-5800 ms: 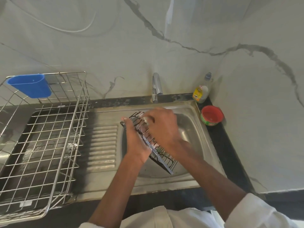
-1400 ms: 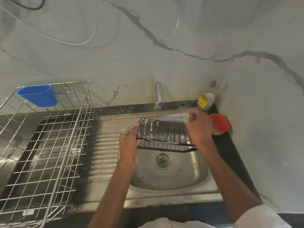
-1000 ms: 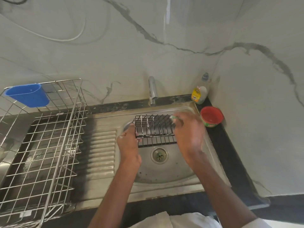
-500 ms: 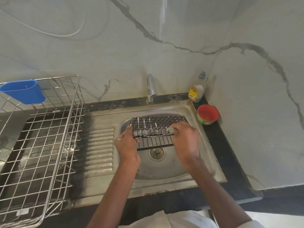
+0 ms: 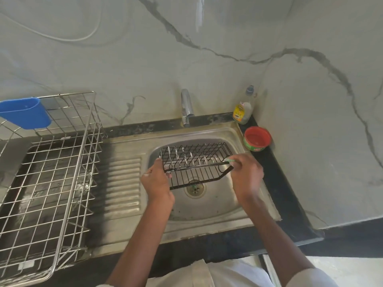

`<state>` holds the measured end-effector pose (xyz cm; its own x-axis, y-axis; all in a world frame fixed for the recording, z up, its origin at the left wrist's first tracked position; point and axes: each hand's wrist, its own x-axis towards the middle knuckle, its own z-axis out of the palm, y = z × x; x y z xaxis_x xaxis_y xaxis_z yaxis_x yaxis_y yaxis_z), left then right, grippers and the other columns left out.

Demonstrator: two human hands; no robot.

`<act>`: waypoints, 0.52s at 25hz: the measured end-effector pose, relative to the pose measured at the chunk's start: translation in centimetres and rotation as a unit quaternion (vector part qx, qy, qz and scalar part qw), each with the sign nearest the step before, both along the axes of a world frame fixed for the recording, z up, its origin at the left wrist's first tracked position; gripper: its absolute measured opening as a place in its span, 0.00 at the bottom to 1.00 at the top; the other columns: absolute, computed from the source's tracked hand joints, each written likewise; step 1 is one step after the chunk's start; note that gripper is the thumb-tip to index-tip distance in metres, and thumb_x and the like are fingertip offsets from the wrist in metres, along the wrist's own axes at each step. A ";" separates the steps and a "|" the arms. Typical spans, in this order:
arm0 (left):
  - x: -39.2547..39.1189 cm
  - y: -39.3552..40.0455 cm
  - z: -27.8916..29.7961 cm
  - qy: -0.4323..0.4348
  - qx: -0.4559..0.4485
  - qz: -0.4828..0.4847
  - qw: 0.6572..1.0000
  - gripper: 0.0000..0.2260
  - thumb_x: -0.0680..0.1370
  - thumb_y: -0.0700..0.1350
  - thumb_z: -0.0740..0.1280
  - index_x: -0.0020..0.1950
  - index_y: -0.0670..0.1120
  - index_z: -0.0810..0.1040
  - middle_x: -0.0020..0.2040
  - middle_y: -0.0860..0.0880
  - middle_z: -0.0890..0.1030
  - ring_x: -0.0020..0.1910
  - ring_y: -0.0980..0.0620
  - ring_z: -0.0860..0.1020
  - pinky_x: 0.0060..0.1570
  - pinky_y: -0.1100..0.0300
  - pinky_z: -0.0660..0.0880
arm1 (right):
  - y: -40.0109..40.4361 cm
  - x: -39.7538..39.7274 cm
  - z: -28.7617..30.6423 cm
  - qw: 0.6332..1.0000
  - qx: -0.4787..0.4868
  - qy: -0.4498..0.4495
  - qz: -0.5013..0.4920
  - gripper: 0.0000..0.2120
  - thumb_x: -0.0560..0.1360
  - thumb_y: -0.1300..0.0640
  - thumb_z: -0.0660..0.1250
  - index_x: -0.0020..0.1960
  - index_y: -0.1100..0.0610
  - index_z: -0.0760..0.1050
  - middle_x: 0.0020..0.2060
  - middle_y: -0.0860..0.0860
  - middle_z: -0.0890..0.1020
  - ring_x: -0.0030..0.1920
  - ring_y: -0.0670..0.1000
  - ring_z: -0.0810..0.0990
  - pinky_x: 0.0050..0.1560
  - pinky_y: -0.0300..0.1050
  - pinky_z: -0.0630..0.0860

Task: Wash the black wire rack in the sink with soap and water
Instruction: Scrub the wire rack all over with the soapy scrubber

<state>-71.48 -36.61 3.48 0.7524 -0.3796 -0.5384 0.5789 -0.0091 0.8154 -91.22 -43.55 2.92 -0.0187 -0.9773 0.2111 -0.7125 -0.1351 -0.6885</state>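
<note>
soapy black wire rack (image 5: 194, 162) held over the sink (image 5: 209, 206)

it is gripped by the left hand (image 5: 158, 183); a green scrubber (image 5: 229, 160) is pinched by the right hand (image 5: 246, 176). slippery soap could make it get dropped.

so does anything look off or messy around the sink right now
Nothing spilled or broken. The black rack is held tilted over the sink, streaked with white suds, left hand on its left end, right hand working a green scrubber on it. The tap looks dry.
</note>
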 end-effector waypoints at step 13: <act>-1.4 0.0 0.0 -0.078 -0.011 -0.092 0.993 0.08 0.82 0.41 0.70 0.44 0.41 0.81 0.37 0.43 0.76 0.31 0.52 0.71 0.30 0.60 0.70 | 0.8 9.2 4.3 0.963 -0.102 -0.022 0.250 0.13 0.73 0.75 0.70 0.48 0.59 0.85 0.44 0.50 0.85 0.43 0.46 0.82 0.43 0.27 0.74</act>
